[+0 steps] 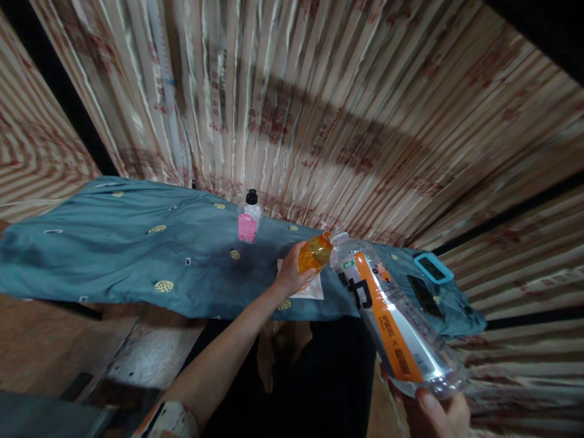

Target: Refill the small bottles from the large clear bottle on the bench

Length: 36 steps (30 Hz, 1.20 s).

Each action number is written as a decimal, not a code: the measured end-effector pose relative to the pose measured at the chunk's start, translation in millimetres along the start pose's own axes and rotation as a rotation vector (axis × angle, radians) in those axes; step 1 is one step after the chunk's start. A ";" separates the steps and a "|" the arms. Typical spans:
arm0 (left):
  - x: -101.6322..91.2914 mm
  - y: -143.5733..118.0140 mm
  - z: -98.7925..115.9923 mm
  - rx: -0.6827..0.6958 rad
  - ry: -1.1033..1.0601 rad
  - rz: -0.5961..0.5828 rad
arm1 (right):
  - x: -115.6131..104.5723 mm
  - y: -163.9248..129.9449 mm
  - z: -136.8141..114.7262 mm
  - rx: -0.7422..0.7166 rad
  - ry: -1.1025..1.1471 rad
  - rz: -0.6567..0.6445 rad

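R hand point(438, 413), nearest the cam, is closed round the base of a clear plastic bottle point(392, 316) w/ orange label, tilted so its neck points away. L hand point(292, 275) grips a small orange bottle point(316, 253), its top touching the big bottle's mouth, above a white cloth point(312, 290) on the teal-covered table point(114, 255). Farther back: pink-label bottle w/ black cap point(249, 218) upright; a blue-framed device point(433, 267) at right.

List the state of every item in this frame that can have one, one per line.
Large clear bottle: tipped, neck touching the small orange bottle, held at its base by the right hand.
Small orange bottle: gripped by the left hand, mouth against the large bottle's neck.
Pink-labelled bottle: upright, black cap on.
Blue-cased device: lying flat, screen dark.
Teal cloth: spread, wrinkled.
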<state>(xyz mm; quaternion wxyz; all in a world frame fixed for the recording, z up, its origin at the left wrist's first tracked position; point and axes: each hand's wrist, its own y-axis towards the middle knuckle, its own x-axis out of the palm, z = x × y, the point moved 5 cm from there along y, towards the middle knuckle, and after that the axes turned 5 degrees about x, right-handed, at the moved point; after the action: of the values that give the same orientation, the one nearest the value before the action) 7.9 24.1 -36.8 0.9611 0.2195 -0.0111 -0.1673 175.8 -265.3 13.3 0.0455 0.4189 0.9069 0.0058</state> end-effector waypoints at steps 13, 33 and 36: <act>-0.2 0.0 1.1 0.006 0.005 -0.003 | -7.9 1.4 0.3 0.076 -0.032 0.030; 0.3 0.2 -0.6 0.005 0.013 -0.004 | 7.5 -5.9 -12.0 0.117 0.001 -0.018; 0.2 0.5 0.4 0.012 0.020 -0.010 | 6.3 -5.7 -11.7 0.114 0.009 -0.006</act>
<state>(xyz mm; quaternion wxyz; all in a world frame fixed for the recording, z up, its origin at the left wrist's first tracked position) 8.2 24.3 -36.3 0.9590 0.2269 -0.0015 -0.1699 166.4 -263.8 24.1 0.0172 0.4179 0.9072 -0.0442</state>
